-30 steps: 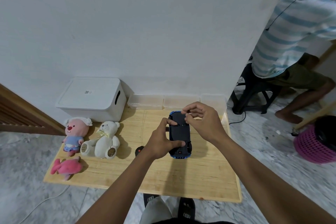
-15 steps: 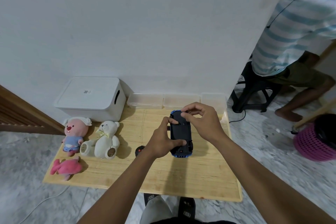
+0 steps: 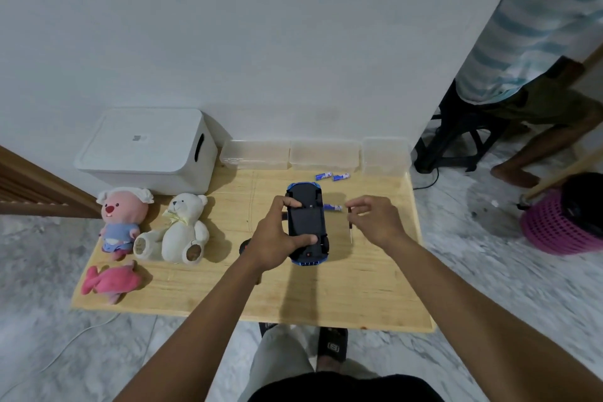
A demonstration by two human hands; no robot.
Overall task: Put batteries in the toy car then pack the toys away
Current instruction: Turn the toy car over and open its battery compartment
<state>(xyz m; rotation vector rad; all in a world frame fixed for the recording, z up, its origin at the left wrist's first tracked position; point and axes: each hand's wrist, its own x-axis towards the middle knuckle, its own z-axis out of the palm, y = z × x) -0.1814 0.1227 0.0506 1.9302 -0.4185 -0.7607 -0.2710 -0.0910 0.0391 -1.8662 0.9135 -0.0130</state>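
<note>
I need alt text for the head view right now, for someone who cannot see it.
A left hand holds an upside-down blue toy car on a wooden table, while the right hand pinches a thin screwdriver beside it. Three batteries lie near the car; three plush toys sit left, by a white lidded box.

Both forearms are bare, with no sleeves, watch or rings showing. A black shirt [image 3: 346, 388] fills the near edge, above light grey trousers [image 3: 280, 359] and a black strapped sandal [image 3: 332, 344] with a white logo.
</note>
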